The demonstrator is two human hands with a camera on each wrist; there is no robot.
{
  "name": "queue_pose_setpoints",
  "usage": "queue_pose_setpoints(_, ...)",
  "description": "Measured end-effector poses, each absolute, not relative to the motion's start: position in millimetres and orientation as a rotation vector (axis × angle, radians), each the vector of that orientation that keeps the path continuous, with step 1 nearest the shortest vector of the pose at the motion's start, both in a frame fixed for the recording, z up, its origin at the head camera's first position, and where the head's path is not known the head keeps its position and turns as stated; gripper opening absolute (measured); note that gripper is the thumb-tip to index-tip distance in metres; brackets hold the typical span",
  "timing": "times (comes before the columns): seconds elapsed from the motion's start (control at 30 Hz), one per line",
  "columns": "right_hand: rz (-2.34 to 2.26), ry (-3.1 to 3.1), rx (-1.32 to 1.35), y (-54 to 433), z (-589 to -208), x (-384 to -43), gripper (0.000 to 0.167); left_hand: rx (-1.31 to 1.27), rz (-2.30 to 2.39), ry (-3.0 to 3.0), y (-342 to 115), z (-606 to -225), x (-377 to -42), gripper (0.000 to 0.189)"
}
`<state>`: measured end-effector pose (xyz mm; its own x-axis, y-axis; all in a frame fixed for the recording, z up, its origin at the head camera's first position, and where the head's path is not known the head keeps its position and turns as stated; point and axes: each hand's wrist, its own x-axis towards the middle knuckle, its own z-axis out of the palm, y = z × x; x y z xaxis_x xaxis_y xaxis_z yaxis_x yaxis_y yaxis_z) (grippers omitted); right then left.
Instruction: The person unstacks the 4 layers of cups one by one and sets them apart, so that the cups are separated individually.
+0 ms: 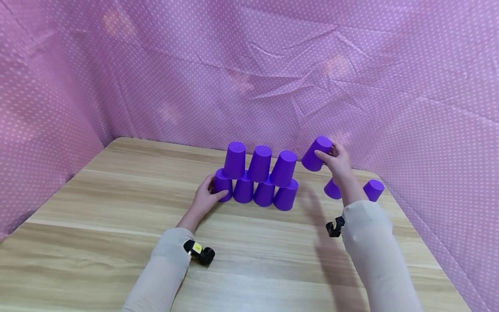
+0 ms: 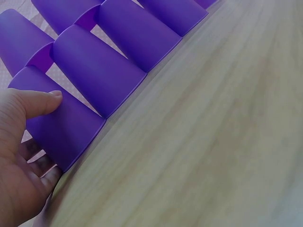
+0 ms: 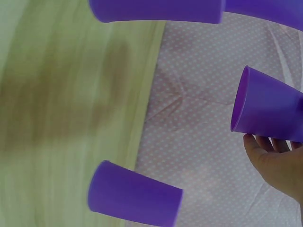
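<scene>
Purple plastic cups stand upside down in two tiers, with several in the bottom row (image 1: 243,190) and three in the upper row (image 1: 259,164). My left hand (image 1: 204,198) holds the leftmost bottom cup (image 2: 66,123), its thumb across the front and fingers around the far side. Up in the air, right of the upper row, my right hand (image 1: 340,167) grips another purple cup (image 1: 313,155) with its mouth downward and slightly tilted. In the right wrist view that cup (image 3: 267,104) shows its open rim, apart from the stacked cups.
Two more purple cups stand on the wooden table (image 1: 253,251) at the right: one (image 1: 332,190) partly behind my right wrist, the other (image 1: 373,189) near the right edge. Pink dotted cloth (image 1: 218,78) surrounds the table's back and sides.
</scene>
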<state>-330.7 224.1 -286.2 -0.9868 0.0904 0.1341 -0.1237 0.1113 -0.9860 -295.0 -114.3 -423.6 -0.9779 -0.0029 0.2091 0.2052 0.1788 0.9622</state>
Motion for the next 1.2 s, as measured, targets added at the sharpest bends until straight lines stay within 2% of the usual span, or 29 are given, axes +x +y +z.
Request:
queue_pose_setpoints(0.27,1.987,-2.202,-0.03,226,-311,-337,0.061,-0.197,-1.908,-2.295,-115,-423,-295,0.063)
queue_pose_setpoints(0.53,1.999,-2.18,-0.086,225,-332,-342,0.058,-0.198,-1.943,-2.283,-109,-396,-274,0.059)
queue_pose_setpoints(1.03,1.976,-2.071,-0.232,220,-361,-351,0.059,-0.205,-1.936,-2.292,-110,-398,-277,0.06)
queue_pose_setpoints(1.2,1.978,-2.043,-0.281,217,-361,-351,0.06,-0.192,-1.928,-2.307,-113,-415,-290,0.062)
